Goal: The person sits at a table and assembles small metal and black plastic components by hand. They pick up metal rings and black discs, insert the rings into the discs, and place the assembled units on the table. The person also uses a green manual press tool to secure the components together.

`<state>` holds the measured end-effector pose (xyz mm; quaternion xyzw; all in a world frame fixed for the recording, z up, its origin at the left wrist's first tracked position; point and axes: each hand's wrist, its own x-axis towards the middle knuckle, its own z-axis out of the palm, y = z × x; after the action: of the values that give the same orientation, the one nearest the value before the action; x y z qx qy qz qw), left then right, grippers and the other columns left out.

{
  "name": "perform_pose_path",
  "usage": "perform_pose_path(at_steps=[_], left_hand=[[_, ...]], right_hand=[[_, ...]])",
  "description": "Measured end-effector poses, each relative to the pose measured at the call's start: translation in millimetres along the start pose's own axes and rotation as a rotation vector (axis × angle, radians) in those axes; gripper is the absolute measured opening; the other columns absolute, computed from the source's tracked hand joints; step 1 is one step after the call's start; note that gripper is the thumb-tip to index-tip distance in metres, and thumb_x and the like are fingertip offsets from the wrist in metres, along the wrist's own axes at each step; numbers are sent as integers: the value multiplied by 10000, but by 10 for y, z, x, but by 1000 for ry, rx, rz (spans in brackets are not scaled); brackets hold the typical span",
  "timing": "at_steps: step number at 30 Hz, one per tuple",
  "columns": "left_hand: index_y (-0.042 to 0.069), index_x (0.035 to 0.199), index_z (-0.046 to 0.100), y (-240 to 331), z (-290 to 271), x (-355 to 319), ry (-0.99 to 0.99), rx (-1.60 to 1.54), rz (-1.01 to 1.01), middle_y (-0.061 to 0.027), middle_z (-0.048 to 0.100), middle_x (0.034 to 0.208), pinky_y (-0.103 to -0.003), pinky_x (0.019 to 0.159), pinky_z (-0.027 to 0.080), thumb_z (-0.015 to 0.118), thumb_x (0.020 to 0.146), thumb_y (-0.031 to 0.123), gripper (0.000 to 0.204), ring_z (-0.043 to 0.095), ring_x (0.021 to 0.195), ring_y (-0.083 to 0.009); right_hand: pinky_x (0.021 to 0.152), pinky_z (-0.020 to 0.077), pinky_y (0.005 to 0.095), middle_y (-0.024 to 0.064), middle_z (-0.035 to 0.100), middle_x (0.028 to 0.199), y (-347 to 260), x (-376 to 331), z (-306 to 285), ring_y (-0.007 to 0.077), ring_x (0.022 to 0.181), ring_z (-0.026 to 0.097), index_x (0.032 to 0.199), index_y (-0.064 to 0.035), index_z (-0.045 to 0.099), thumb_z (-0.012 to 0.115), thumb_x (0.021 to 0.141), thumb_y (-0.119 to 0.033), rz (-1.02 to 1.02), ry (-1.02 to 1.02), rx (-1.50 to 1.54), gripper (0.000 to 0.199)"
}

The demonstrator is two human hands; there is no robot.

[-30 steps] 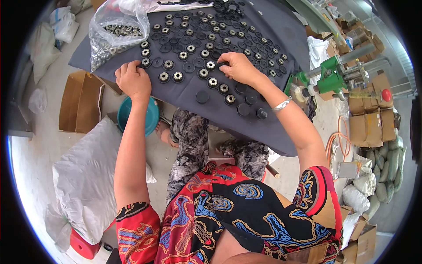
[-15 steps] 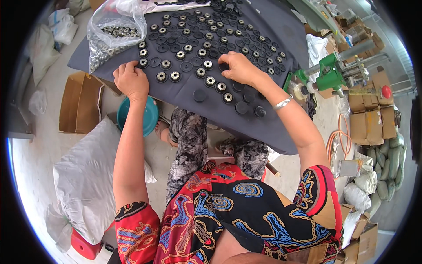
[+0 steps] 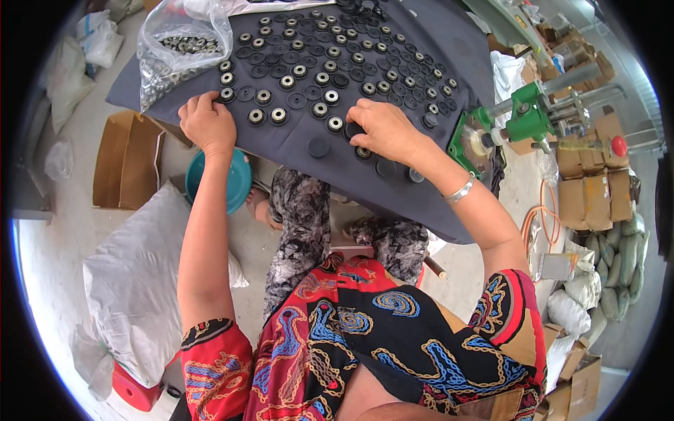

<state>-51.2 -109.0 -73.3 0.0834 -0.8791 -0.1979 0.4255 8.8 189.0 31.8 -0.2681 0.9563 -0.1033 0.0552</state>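
Note:
A dark grey cloth-covered table [image 3: 421, 203] carries several rows of small black round discs [image 3: 330, 70], many with a silver bearing in the middle. My left hand [image 3: 207, 123] rests curled near the table's front left edge, beside a disc [image 3: 226, 95] and below a clear plastic bag of silver bearings [image 3: 179, 45]. My right hand [image 3: 382, 126] lies fingers-down over discs in the front rows, its fingertips at a black disc [image 3: 351, 130]. What the fingers pinch is hidden. A silver bangle [image 3: 460, 191] circles my right wrist.
A green metal press [image 3: 516, 119] is clamped at the table's right edge. Cardboard boxes [image 3: 586, 189] and filled sacks [image 3: 621, 259] stand on the right. On the floor to the left are an open carton [image 3: 126, 161], a teal bowl [image 3: 228, 182] and a big white sack [image 3: 137, 281].
My left hand has slid a little up and toward the bag. My right hand stays on the front rows, fingers shifting slightly over the discs.

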Motion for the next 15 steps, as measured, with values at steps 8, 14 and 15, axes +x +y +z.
perform_pose_path(at_steps=[8, 14, 15], left_hand=[[138, 817, 695, -2, -3, 3, 5, -8, 10, -15, 649, 901, -400, 802, 427, 588, 727, 75, 153, 551, 937, -263], [135, 817, 692, -3, -6, 1, 5, -10, 15, -18, 647, 895, -398, 804, 428, 589, 724, 71, 152, 551, 931, -263], [135, 816, 692, -3, -5, -4, 9, -12, 13, -18, 647, 892, -398, 804, 428, 590, 724, 71, 152, 551, 931, -263]], right_hand=[[740, 484, 406, 127, 584, 897, 28, 15, -7, 315, 851, 599, 955, -10, 609, 739, 716, -157, 33, 44, -26, 309], [724, 487, 408, 130, 585, 891, 85, 10, 31, 322, 825, 602, 957, -9, 613, 737, 723, -155, -17, 53, -33, 303], [723, 487, 408, 130, 585, 891, 86, -3, 39, 322, 821, 603, 956, -8, 613, 736, 723, -154, -36, 47, -21, 301]])
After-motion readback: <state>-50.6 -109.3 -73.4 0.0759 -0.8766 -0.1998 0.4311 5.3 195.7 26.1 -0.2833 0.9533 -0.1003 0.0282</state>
